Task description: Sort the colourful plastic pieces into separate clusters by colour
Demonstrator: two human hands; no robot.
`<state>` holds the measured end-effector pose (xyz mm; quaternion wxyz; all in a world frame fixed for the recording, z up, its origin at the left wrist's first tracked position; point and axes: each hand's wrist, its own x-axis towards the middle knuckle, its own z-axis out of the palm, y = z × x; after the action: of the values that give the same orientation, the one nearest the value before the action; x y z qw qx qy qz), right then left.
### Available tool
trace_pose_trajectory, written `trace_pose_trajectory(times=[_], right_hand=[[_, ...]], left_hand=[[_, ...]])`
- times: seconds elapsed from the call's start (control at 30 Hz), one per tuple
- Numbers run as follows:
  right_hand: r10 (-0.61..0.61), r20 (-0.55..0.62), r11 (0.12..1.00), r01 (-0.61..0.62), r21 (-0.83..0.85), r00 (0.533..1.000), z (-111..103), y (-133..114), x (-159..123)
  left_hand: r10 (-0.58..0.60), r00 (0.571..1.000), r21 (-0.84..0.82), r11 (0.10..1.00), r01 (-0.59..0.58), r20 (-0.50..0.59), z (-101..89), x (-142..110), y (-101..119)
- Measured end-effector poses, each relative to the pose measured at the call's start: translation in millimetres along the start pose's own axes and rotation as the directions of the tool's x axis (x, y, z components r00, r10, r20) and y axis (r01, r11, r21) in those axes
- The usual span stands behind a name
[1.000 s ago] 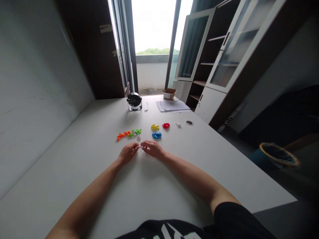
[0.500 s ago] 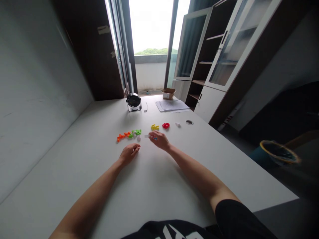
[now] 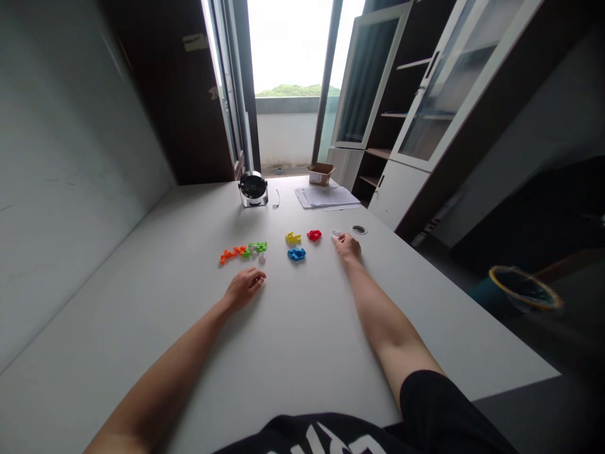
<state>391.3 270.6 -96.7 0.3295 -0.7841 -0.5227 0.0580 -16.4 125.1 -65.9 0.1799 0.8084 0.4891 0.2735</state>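
Observation:
My right hand [image 3: 348, 246] is at the right of the table, fingers pinched on a small white plastic piece [image 3: 336, 233]; the fingers partly hide it, and I cannot tell whether there is more than one. My left hand [image 3: 244, 287] rests on the table with loosely bent fingers, thumb apart, holding nothing visible. Just beyond it lies a row of orange pieces [image 3: 232, 254], green pieces [image 3: 258, 246] and a white piece [image 3: 262, 257]. Between the hands lie blue pieces [image 3: 297, 254], yellow pieces [image 3: 293, 238] and red pieces [image 3: 314, 235], each colour in its own small cluster.
A round cable hole [image 3: 359, 229] is beside my right hand. Farther back are a black and silver round device [image 3: 253, 188], a thin wire [image 3: 276, 200], papers [image 3: 328, 197] and an open cardboard box [image 3: 321, 174]. A bin [image 3: 524, 290] stands off the table's right side.
My right hand has moved right, from the middle of the table to the white piece near the cable hole. Blue pieces, formerly under that hand, now show fully. My left hand stays put.

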Motion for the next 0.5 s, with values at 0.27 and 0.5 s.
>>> trace_pose_trajectory(times=[0.27,0.5], right_hand=[[-0.004,-0.024,1.000,0.004,0.009,1.000,3.9,0.8,2.0],[-0.089,-0.032,0.990,0.084,-0.117,0.996,2.3,-4.6,-4.8]], left_hand=[[-0.007,1.000,-0.003,1.000,0.007,0.008,-1.6,-0.4,2.6],[-0.013,1.000,-0.021,1.000,0.013,0.014,-3.6,-0.8,5.4]])
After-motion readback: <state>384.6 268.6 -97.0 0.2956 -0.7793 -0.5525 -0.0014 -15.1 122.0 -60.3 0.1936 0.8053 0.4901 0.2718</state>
